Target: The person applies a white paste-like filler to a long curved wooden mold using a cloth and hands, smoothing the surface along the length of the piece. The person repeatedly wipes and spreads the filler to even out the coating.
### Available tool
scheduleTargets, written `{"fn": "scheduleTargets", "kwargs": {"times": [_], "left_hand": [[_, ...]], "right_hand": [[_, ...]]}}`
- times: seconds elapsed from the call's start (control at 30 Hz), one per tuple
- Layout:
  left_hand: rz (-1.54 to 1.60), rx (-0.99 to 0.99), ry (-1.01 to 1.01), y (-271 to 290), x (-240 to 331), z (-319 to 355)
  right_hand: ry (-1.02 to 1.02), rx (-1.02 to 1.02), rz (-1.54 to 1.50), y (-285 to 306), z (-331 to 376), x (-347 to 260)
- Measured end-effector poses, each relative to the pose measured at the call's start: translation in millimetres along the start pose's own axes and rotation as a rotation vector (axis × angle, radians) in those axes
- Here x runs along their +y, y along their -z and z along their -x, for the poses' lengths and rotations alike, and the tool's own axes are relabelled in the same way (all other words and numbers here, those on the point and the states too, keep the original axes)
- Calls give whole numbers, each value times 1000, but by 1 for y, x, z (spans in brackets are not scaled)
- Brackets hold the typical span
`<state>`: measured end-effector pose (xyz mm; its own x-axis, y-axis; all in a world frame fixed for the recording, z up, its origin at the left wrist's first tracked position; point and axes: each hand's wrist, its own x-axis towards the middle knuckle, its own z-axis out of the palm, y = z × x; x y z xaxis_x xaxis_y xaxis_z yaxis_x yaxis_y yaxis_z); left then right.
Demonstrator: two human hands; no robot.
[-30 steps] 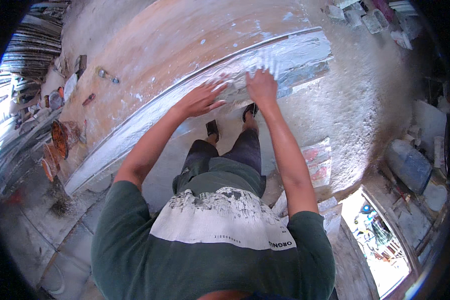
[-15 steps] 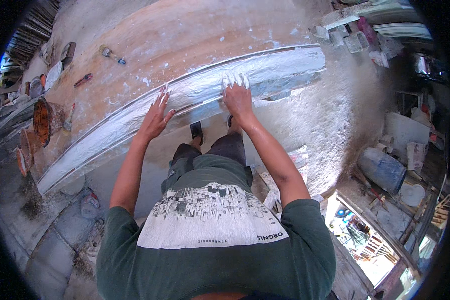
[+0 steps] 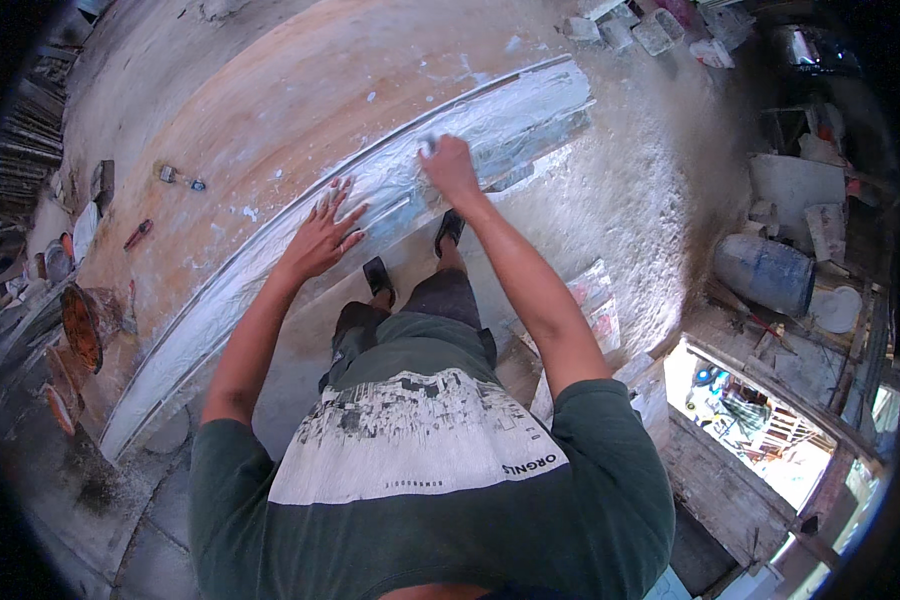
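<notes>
A long, narrow strip covered in wrinkled white, plaster-like material (image 3: 535, 105) curves across the work surface (image 3: 300, 110) in front of me. My left hand (image 3: 322, 238) rests on its middle stretch, fingers spread and tipped with white. Farther right along the strip, my right hand (image 3: 450, 168) is curled with its fingers bent down onto the white material. Some white shows at those fingertips; whether they grip anything is hidden and slightly blurred.
At the left on the surface lie a brush (image 3: 180, 178) and a red-handled tool (image 3: 138, 235). A crusted orange bowl (image 3: 82, 328) stands at its left edge. Pale blocks (image 3: 658, 32) sit at the far right; a blue barrel (image 3: 763, 275) lies to the right.
My right hand has gone from flat, spread fingers to a curled grip on the strip. My left hand stays spread, now lying more over the strip. The whole view has turned and shifted.
</notes>
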<state>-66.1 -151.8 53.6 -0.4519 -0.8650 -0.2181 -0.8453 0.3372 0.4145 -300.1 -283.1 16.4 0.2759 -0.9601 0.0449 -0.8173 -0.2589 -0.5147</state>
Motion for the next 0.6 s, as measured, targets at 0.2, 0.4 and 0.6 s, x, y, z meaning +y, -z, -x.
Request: {"fn": "scheduleTargets", "kwargs": {"times": [0.2, 0.4, 0.6], "left_hand": [[-106, -13, -180, -1, 5, -36], [-110, 49, -290, -11, 12, -87], [-171, 147, -318, -16, 31, -148]], "right_hand": [[-361, 9, -152, 39, -26, 51], [-474, 20, -336, 45, -32, 82], [-610, 255, -285, 56, -19, 116]]}}
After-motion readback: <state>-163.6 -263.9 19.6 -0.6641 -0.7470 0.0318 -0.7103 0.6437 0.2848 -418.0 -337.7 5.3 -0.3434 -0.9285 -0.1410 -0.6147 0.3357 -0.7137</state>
